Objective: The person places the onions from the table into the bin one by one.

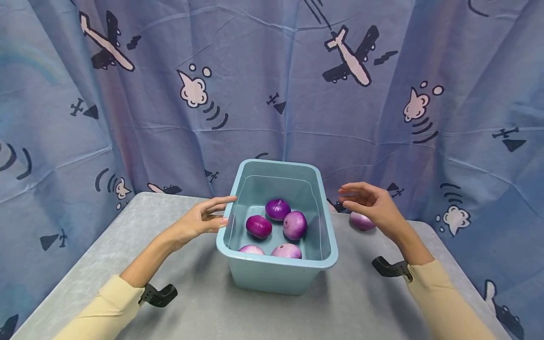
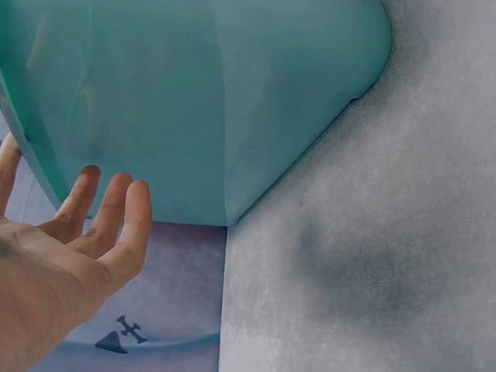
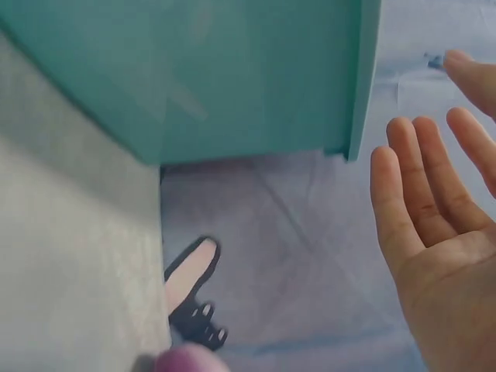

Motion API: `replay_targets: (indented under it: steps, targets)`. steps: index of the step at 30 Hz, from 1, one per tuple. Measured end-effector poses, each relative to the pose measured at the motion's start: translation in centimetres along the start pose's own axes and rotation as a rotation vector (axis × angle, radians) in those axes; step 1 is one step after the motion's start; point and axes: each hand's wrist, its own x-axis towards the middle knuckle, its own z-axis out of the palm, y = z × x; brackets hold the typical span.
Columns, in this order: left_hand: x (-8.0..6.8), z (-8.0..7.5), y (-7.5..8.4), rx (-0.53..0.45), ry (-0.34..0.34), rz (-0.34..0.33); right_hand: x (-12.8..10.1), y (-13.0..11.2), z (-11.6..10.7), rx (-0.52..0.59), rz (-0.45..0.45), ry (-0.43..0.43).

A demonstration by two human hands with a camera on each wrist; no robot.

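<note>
- A grey table [image 1: 106, 264] stands before a blue airplane-print curtain.
- A light blue plastic bin [image 1: 280, 276] sits at its middle.
- One purple onion [image 1: 361, 221] lies right of the bin.

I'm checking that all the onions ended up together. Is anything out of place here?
Yes. Five red onions lie inside the blue bin, but one onion sits alone on the table to the bin's right, partly hidden behind the open right hand. The open left hand is at the bin's left rim.
</note>
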Motion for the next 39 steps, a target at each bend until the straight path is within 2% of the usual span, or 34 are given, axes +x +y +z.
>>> replay_targets:
  steps: [11,20,31,39]
  targets:
    - [0.1,-0.1,-0.1,-0.008,-0.007,0.008,-3.2,3.0,-2.3,-0.074,0.076,0.036]
    - [0.0,0.0,0.1,-0.001,0.000,-0.003,-5.0,4.6,-3.8,-0.137,0.126,0.046]
    - [0.0,0.0,0.0,0.004,0.000,-0.012,-6.5,5.8,-4.6,-0.261,0.195,0.080]
    - [-0.1,0.0,0.1,0.003,0.001,-0.018,-7.3,7.4,-5.6,-0.296,0.241,0.093]
